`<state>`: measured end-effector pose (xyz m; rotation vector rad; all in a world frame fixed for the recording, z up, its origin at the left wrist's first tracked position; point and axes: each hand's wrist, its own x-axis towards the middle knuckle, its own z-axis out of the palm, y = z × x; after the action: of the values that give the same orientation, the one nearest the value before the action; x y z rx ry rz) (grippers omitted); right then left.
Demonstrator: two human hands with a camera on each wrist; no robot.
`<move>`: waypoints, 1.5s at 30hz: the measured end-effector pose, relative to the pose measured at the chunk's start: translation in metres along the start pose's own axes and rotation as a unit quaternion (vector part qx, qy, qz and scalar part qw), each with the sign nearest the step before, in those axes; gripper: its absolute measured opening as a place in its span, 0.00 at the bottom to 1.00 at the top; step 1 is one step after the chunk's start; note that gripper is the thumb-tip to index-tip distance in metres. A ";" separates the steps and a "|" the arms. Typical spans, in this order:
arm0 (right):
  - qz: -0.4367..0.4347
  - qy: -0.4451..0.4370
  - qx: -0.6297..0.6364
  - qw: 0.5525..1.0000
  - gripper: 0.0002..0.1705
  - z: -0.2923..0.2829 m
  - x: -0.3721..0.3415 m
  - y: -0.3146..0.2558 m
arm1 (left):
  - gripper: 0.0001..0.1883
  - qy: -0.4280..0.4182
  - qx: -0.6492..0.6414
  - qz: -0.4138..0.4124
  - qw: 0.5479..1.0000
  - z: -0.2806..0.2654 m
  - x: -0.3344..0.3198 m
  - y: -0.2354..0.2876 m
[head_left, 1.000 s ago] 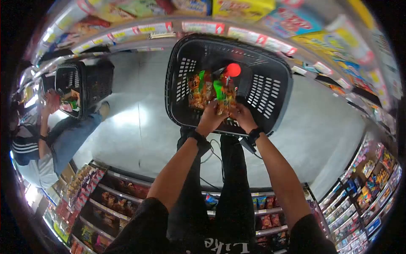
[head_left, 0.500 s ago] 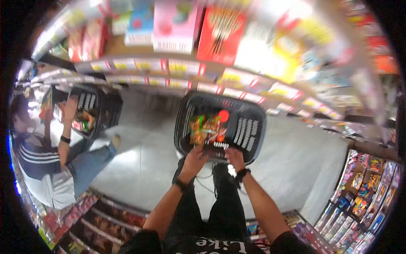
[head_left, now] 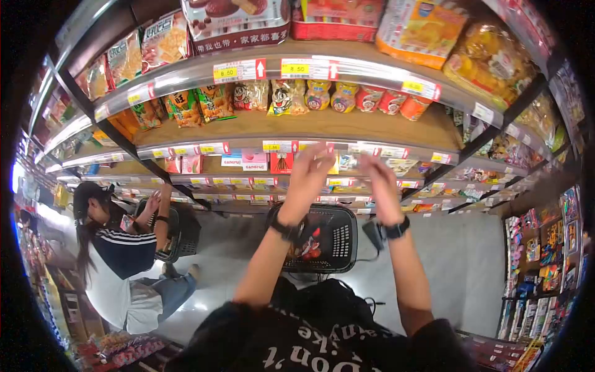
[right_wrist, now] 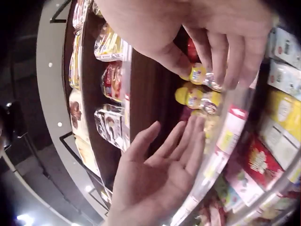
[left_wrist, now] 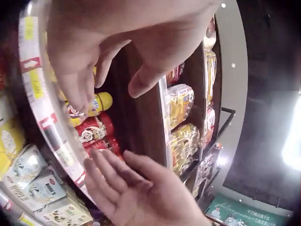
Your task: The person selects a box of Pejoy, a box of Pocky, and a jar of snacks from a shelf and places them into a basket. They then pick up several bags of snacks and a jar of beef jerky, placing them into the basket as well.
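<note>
Both my hands are raised before a wooden shelf and hold nothing. In the head view, my left hand (head_left: 310,180) and my right hand (head_left: 384,189) are apart, over the shelf's front edge. The left wrist view has my left hand (left_wrist: 122,42) above, fingers bent loosely downward, and my right palm below. Yellow-capped containers (head_left: 318,96) and red tubs (head_left: 369,99) stand on the shelf near my fingers. Left of them are cartoon-face snack bags (head_left: 288,98) and green-and-orange bags (head_left: 215,102). Below, partly hidden by my left forearm, a black basket (head_left: 355,242) holds red and green packs (head_left: 311,251).
Price labels (head_left: 310,68) line the shelf edges. Boxed and bagged snacks (head_left: 421,31) fill the shelf above. On the left, another person (head_left: 124,248) crouches beside a second black basket (head_left: 186,239). More shelving (head_left: 545,248) stands at the right.
My hands let go of the snack bag in the basket and rose to the shelf. The head view tipped up, and the basket now appears lower and smaller.
</note>
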<state>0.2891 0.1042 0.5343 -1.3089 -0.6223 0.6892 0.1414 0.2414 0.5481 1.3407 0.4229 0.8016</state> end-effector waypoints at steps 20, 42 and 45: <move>-0.103 -0.041 -0.052 0.992 0.45 0.002 0.194 0.010 | 0.35 0.084 0.265 0.228 0.933 0.040 0.190 -0.090; 0.177 -0.168 -0.093 0.965 0.26 -0.005 -0.091 0.071 | 0.37 0.012 0.303 -0.001 0.953 0.005 -0.160 -0.099; 0.185 -0.230 -0.283 0.913 0.29 -0.021 -0.101 0.135 | 0.35 0.000 0.256 -0.108 0.961 -0.006 -0.189 -0.165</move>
<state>0.2246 0.0307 0.3949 -1.8475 -1.0195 1.2086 0.0545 0.1052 0.3565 1.7351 0.8008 0.5234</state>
